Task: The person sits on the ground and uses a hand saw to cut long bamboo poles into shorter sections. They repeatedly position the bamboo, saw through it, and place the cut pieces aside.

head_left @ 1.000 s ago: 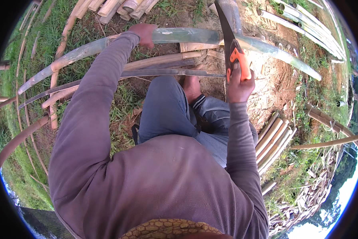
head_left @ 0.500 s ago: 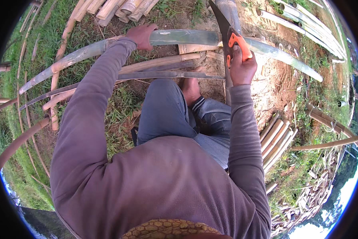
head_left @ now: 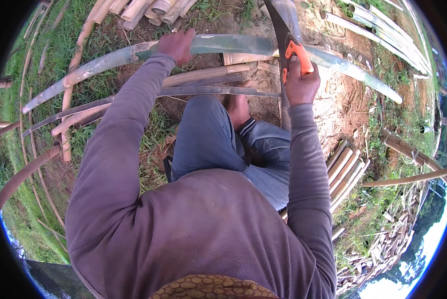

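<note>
A thick green bamboo pole (head_left: 228, 44) lies crosswise in front of me, bending across the fisheye picture. My left hand (head_left: 177, 46) is wrapped over its top, left of the middle. In my right hand (head_left: 302, 82) is the orange handle of a handsaw (head_left: 279, 27), whose dark blade points away from me. That blade stands across the pole near a joint; how deep it sits in the bamboo, I cannot tell. Below the pole, long split bamboo strips (head_left: 203, 91) run in front of my bent knee. My bare foot (head_left: 239, 110) rests on the ground behind them.
Cut bamboo pieces (head_left: 138, 10) are heaped at the far left, and long poles (head_left: 378, 35) lie at the far right. A small stack of short bamboo lengths (head_left: 344, 169) sits right of my forearm. Bamboo scraps (head_left: 387, 249) cover the lower right ground.
My left hand has shifted slightly, still on the pole. The saw and my right hand have moved a few pixels at the same spot. The strips near my knee have shifted slightly.
</note>
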`<state>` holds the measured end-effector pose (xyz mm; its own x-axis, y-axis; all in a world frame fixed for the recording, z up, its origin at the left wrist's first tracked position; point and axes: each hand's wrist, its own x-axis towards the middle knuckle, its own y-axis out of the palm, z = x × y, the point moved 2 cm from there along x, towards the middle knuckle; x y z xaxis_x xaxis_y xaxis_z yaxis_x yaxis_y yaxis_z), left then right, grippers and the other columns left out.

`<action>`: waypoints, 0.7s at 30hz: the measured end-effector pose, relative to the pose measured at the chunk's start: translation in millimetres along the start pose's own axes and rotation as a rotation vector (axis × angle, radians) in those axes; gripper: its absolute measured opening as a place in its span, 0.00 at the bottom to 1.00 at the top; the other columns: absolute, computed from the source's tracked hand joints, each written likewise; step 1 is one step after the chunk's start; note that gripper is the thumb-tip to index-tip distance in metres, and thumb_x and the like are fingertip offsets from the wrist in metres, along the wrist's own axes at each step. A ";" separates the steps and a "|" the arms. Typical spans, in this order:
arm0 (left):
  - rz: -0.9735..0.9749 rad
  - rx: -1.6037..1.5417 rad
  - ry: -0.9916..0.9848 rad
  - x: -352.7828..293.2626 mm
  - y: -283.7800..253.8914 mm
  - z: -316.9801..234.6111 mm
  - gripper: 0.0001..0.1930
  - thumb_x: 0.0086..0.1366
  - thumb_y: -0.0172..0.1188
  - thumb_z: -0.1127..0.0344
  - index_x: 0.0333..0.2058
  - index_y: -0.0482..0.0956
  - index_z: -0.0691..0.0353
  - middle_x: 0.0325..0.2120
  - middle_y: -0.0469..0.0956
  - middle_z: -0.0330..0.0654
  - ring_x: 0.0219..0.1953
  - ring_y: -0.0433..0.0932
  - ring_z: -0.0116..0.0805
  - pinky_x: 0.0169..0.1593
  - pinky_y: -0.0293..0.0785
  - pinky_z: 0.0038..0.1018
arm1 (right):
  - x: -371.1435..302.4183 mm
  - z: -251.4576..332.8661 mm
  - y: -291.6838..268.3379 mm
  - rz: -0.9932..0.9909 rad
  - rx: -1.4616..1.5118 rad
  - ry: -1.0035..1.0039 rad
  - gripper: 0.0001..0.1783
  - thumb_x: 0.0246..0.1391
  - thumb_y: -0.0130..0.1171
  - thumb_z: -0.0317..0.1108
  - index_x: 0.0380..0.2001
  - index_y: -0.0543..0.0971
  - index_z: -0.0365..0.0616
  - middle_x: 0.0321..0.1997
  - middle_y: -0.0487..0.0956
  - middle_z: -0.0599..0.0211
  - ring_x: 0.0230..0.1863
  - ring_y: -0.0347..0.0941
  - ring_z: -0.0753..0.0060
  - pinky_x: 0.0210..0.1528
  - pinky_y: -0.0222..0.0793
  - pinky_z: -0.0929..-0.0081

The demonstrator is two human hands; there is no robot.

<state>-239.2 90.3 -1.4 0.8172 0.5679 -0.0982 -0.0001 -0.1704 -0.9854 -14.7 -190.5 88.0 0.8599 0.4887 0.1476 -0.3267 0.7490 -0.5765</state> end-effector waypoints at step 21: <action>0.316 -0.044 -0.019 22.2 -6.5 22.2 0.40 0.47 0.77 0.55 0.60 0.75 0.54 0.43 0.86 0.52 0.45 0.87 0.54 0.50 0.83 0.48 | -166.6 -7.8 -91.3 0.002 0.108 0.039 0.16 0.70 0.62 0.32 0.52 0.76 0.29 0.34 0.80 0.67 0.27 0.74 0.85 0.31 0.78 0.82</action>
<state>-233.8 121.9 -0.3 0.7700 0.4961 -0.4013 -0.2270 -0.3748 -0.8989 -125.1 -343.8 109.8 0.8731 0.4742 0.1135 -0.3673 0.7926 -0.4866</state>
